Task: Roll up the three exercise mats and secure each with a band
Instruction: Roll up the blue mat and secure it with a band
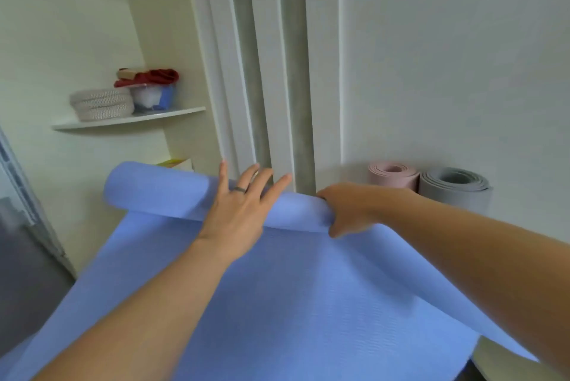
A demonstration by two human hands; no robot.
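My left hand (237, 208) lies spread flat on the rolled part of the blue mat (154, 189), right hand (348, 211) gripping its end; I'd keep edges flush, pressure even.

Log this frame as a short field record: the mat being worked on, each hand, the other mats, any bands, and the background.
mat in progress: blue mat, partly rolled; the far end is rolled up, the rest lies flat toward the camera
left hand: left hand flat on top of the roll, fingers spread
right hand: right hand grips the roll's right end
other mats: pink mat and grey mat, both rolled, standing side by side at right
bands: none visible
background: wall shelf holding a woven basket
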